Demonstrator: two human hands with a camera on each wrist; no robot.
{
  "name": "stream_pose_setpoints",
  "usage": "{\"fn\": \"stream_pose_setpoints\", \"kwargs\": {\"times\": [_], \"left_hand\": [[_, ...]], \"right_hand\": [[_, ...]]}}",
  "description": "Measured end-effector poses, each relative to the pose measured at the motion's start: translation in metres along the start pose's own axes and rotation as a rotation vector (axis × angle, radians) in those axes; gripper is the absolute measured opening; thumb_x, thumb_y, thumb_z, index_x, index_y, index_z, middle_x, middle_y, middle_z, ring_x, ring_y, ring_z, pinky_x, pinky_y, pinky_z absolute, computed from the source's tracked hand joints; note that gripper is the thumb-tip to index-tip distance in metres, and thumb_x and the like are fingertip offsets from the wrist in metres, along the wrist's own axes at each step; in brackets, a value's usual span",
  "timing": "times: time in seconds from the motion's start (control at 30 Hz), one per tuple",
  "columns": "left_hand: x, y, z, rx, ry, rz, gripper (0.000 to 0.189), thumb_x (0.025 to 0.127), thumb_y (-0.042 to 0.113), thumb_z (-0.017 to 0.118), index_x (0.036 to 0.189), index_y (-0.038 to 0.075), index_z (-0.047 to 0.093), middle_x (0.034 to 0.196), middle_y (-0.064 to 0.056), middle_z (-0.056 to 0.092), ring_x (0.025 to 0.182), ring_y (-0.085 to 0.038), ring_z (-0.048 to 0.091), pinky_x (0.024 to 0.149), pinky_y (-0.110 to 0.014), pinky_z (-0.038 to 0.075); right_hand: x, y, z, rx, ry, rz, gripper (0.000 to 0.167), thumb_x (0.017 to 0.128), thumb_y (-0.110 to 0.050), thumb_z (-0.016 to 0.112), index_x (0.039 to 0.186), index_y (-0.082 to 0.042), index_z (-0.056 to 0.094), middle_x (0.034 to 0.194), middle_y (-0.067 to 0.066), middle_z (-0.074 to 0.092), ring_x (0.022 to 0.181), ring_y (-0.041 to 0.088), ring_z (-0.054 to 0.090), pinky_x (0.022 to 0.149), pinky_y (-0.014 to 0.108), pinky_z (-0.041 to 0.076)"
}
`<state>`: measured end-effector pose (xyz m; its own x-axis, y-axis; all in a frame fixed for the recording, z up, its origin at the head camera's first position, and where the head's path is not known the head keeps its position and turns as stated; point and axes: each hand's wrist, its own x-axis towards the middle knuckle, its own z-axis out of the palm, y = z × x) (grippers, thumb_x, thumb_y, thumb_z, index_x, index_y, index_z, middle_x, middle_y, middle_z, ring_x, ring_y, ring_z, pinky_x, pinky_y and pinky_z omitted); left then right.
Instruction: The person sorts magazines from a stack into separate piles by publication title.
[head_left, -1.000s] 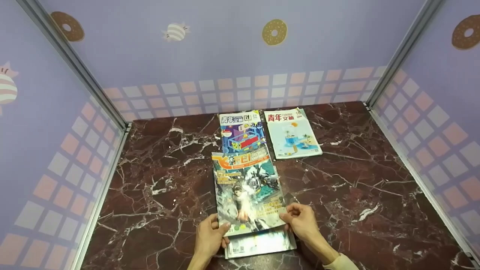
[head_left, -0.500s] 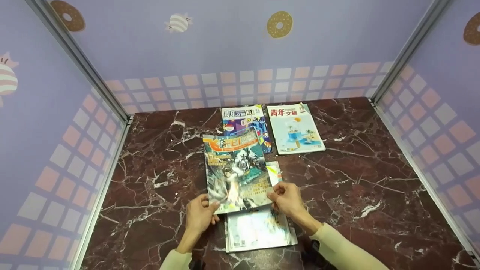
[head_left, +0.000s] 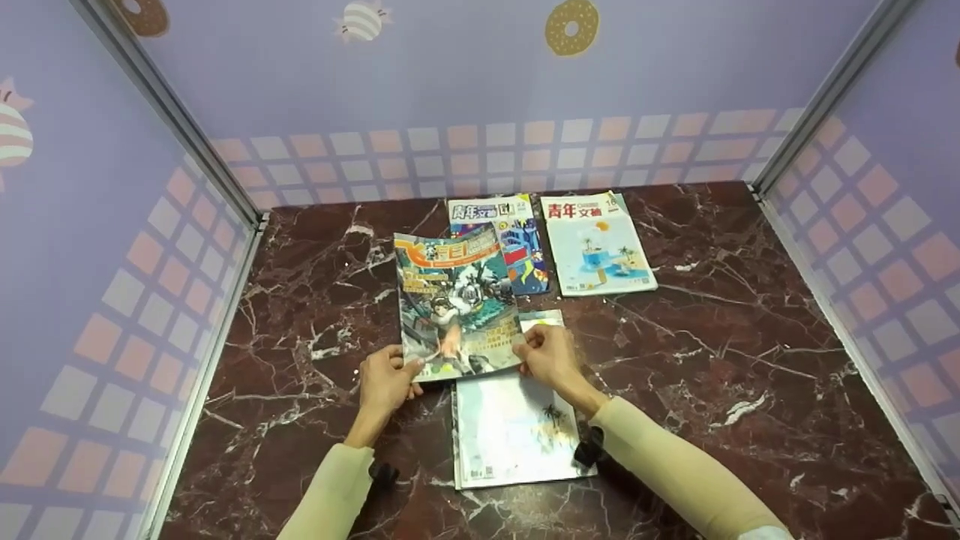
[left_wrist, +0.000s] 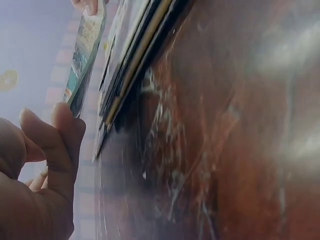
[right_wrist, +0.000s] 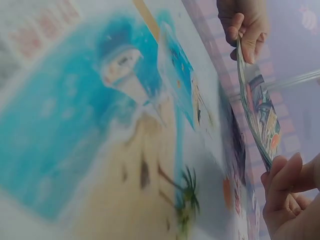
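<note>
A magazine with a dark green illustrated cover and orange title [head_left: 461, 300] is held up off the table by both hands. My left hand [head_left: 385, 381] pinches its lower left corner, thumb on top. At the lower right edge my right hand [head_left: 551, 358] pinches it the same way. Beneath and nearer me lies a stack of magazines [head_left: 517, 435], the top one with a pale, glossy beach cover. The raised magazine partly covers a purple-blue magazine [head_left: 531, 247] behind it. In the right wrist view the held magazine [right_wrist: 260, 112] appears edge-on between both hands.
A white magazine with a blue island picture [head_left: 600, 247] lies at the back right, beside the purple-blue one. The dark red marbled table [head_left: 697, 360] is bounded by a patterned back wall [head_left: 450, 90] and side walls with metal corner posts.
Both hands have lifted the green magazine away from me and slightly left, uncovering more of the pale stack below. The head view has tilted down a little.
</note>
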<state>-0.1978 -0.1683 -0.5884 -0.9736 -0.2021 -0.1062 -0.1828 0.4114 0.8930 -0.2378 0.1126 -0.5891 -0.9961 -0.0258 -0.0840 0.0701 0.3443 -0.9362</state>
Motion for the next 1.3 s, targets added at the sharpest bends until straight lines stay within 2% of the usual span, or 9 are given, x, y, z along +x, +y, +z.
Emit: {"fn": "stream_pose_setpoints", "kwargs": {"times": [0.17, 0.33, 0.53, 0.73, 0.83, 0.9, 1.07, 1.23, 1.3], "left_hand": [[0.008, -0.005, -0.006, 0.022, 0.042, -0.022, 0.048, 0.099, 0.008, 0.078, 0.139, -0.013, 0.064, 0.095, -0.026, 0.082, 0.039, -0.004, 0.059, 0.041, -0.021, 0.047], [0.018, -0.006, -0.012, 0.01, 0.095, -0.04, 0.049, 0.098, 0.006, 0.078, 0.14, -0.014, 0.063, 0.094, -0.028, 0.081, 0.038, -0.003, 0.058, 0.041, -0.019, 0.045], [0.035, 0.0, -0.018, 0.015, 0.118, -0.051, 0.05, 0.1, 0.009, 0.077, 0.143, -0.013, 0.062, 0.097, -0.029, 0.081, 0.04, -0.005, 0.06, 0.043, -0.019, 0.045], [0.05, 0.0, -0.028, 0.049, 0.115, -0.092, 0.051, 0.102, 0.012, 0.075, 0.146, -0.01, 0.061, 0.106, -0.03, 0.081, 0.043, -0.009, 0.063, 0.044, -0.02, 0.045], [0.058, -0.002, -0.033, 0.064, 0.127, -0.1, 0.051, 0.103, 0.013, 0.076, 0.146, -0.009, 0.061, 0.106, -0.03, 0.081, 0.044, -0.009, 0.064, 0.045, -0.02, 0.045], [0.063, -0.003, -0.036, 0.063, 0.138, -0.106, 0.051, 0.103, 0.013, 0.076, 0.146, -0.009, 0.062, 0.11, -0.03, 0.08, 0.045, -0.009, 0.065, 0.045, -0.02, 0.046], [0.073, -0.011, -0.042, 0.059, 0.155, -0.105, 0.05, 0.104, 0.011, 0.074, 0.147, -0.01, 0.06, 0.118, -0.033, 0.078, 0.047, -0.01, 0.066, 0.045, -0.019, 0.047], [0.081, -0.017, -0.046, 0.078, 0.184, -0.094, 0.045, 0.103, 0.01, 0.074, 0.142, -0.009, 0.065, 0.114, -0.032, 0.08, 0.048, -0.013, 0.067, 0.046, -0.02, 0.047], [0.086, -0.019, -0.047, 0.094, 0.198, -0.084, 0.037, 0.103, 0.009, 0.074, 0.134, -0.009, 0.07, 0.107, -0.03, 0.081, 0.047, -0.014, 0.067, 0.046, -0.021, 0.046]], "right_hand": [[0.009, -0.003, 0.013, -0.027, -0.018, -0.011, 0.012, 0.097, -0.004, 0.077, 0.086, -0.004, 0.073, 0.067, 0.006, 0.069, 0.043, 0.011, 0.062, 0.042, 0.028, 0.051], [0.022, -0.011, 0.023, -0.066, -0.049, -0.037, 0.013, 0.1, -0.008, 0.074, 0.087, -0.005, 0.072, 0.068, 0.009, 0.07, 0.045, 0.014, 0.062, 0.039, 0.028, 0.044], [0.041, -0.015, 0.034, -0.098, -0.034, -0.072, 0.017, 0.1, -0.006, 0.075, 0.084, -0.006, 0.07, 0.068, 0.007, 0.07, 0.052, 0.018, 0.069, 0.049, 0.026, 0.052], [0.056, -0.017, 0.049, -0.15, -0.005, -0.093, 0.018, 0.097, -0.005, 0.075, 0.08, -0.008, 0.071, 0.064, 0.001, 0.065, 0.053, 0.01, 0.058, 0.059, 0.028, 0.053], [0.064, -0.021, 0.055, -0.18, 0.012, -0.11, 0.018, 0.095, -0.006, 0.076, 0.078, -0.008, 0.072, 0.064, 0.001, 0.065, 0.056, 0.011, 0.054, 0.068, 0.03, 0.053], [0.071, -0.023, 0.06, -0.178, 0.015, -0.122, 0.018, 0.094, -0.008, 0.077, 0.077, -0.009, 0.073, 0.064, 0.001, 0.065, 0.058, 0.013, 0.053, 0.068, 0.033, 0.052], [0.102, 0.001, 0.081, -0.171, 0.017, -0.137, 0.022, 0.09, -0.011, 0.079, 0.071, -0.015, 0.068, 0.061, -0.003, 0.062, 0.057, 0.012, 0.053, 0.059, 0.031, 0.048], [0.123, 0.015, 0.098, -0.191, 0.021, -0.141, 0.024, 0.086, -0.007, 0.077, 0.066, -0.015, 0.065, 0.058, -0.004, 0.057, 0.054, 0.011, 0.049, 0.055, 0.028, 0.043], [0.129, 0.017, 0.105, -0.196, 0.023, -0.146, 0.023, 0.085, -0.007, 0.076, 0.067, -0.016, 0.065, 0.058, -0.006, 0.057, 0.054, 0.009, 0.049, 0.053, 0.026, 0.042]]}}
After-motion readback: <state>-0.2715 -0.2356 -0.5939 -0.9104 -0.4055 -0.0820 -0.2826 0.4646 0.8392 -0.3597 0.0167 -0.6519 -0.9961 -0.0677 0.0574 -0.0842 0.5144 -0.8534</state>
